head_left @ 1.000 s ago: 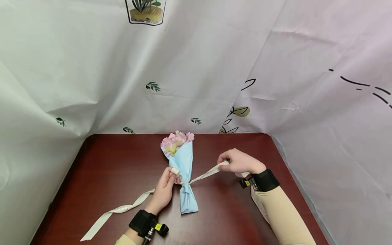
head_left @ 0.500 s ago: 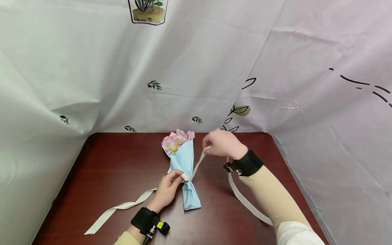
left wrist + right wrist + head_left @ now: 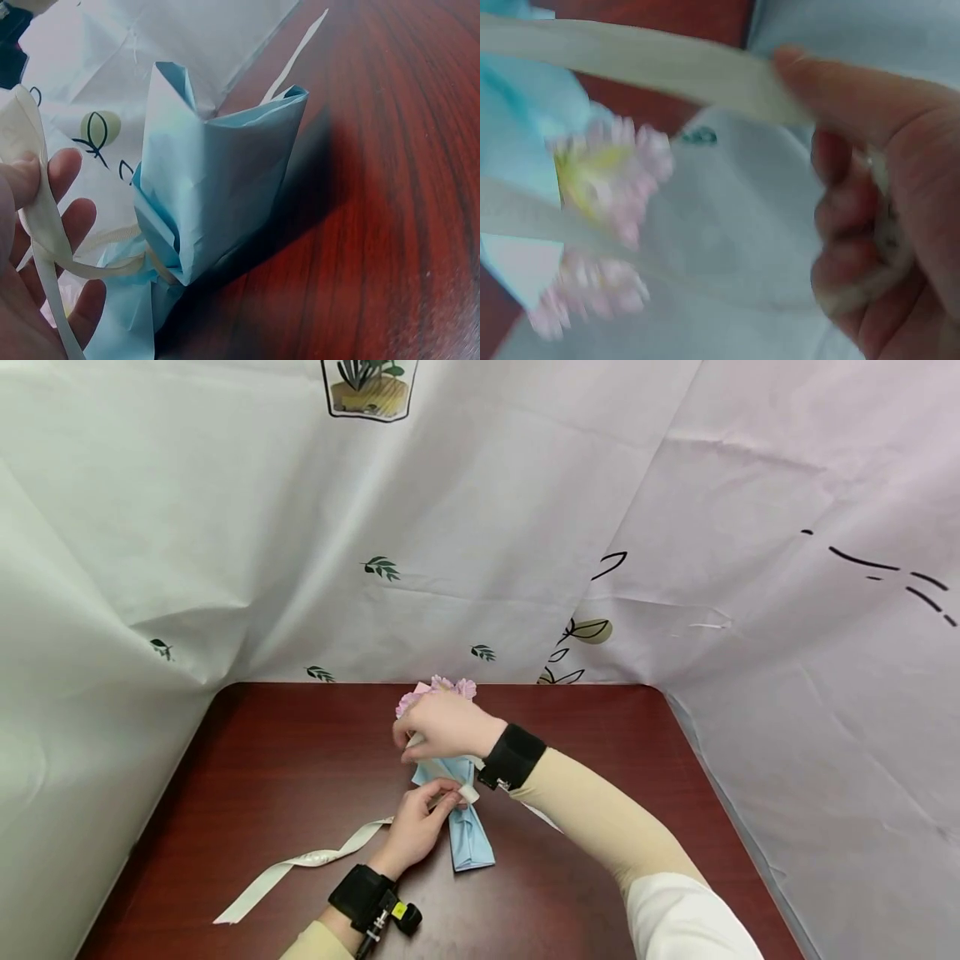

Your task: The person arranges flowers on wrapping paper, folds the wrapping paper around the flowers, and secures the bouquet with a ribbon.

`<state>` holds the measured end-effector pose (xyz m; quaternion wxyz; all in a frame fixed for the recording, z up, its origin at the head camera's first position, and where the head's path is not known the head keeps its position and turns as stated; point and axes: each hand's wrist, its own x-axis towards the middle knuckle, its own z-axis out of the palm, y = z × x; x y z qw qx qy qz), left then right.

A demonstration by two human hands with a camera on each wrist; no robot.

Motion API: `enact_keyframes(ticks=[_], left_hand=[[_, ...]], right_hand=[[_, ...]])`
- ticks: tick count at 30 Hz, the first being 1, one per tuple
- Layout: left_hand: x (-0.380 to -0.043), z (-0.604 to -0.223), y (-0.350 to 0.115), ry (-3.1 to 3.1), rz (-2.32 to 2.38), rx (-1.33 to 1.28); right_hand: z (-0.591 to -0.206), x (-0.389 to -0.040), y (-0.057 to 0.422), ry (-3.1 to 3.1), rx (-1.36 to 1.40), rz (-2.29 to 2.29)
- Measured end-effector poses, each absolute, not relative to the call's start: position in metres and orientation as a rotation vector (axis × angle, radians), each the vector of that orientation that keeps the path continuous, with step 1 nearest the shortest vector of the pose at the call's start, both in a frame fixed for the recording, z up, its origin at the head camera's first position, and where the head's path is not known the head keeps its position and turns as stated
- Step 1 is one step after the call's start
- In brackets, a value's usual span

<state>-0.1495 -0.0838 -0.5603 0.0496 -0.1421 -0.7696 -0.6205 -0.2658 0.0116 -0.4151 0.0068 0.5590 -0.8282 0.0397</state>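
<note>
A small bouquet of pink flowers (image 3: 615, 180) in light blue wrapping paper (image 3: 471, 839) lies on the table, cinched at its waist by a cream ribbon (image 3: 124, 266). My left hand (image 3: 417, 824) pinches a loop of that ribbon between thumb and fingers, right beside the waist. Over the upper part of the bouquet, my right hand (image 3: 450, 724) grips the ribbon's other length, partly covering the blooms in the head view. From the right wrist view, this ribbon runs taut from thumb and forefinger towards the paper, and more of it passes through the curled fingers.
The ribbon's loose tail (image 3: 300, 862) trails across the dark red wooden table (image 3: 300, 760) to the front left. Behind the table's far edge hangs a white cloth (image 3: 480, 527) printed with leaves. Each wrist wears a black strap (image 3: 362, 897) with a small camera.
My right hand has swung left, from right of the bouquet to above it, bringing the ribbon across. My left hand keeps its pinch and has shifted slightly right.
</note>
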Motion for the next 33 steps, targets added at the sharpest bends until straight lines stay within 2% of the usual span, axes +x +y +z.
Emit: enact_keyframes(ticks=[4,9,14,20,25,33], left_hand=[[-0.154,-0.576,-0.084,-2.348,-1.866,-0.402],[-0.154,-0.577,-0.081,-2.315,-1.877,-0.365],[-0.156,-0.573,-0.076,-2.3,-1.831,-0.247],[-0.148,-0.546,-0.075,-2.312,-1.741,-0.244],[-0.147,-0.538,-0.077,-2.32,-1.785,-0.233],[-0.156,-0.561,-0.078,-2.305,-1.797,-0.22]], right_hand=[[-0.419,-0.258,0.016,-2.559,1.865,0.434],[-0.425,-0.24,0.057,-2.643,1.54,0.815],[-0.457,-0.219,0.099,-2.824,1.245,1.089],[-0.494,-0.199,0.11,-2.885,0.89,1.171],[-0.508,-0.19,0.104,-2.832,0.742,1.178],[-0.513,-0.187,0.099,-2.758,0.679,1.153]])
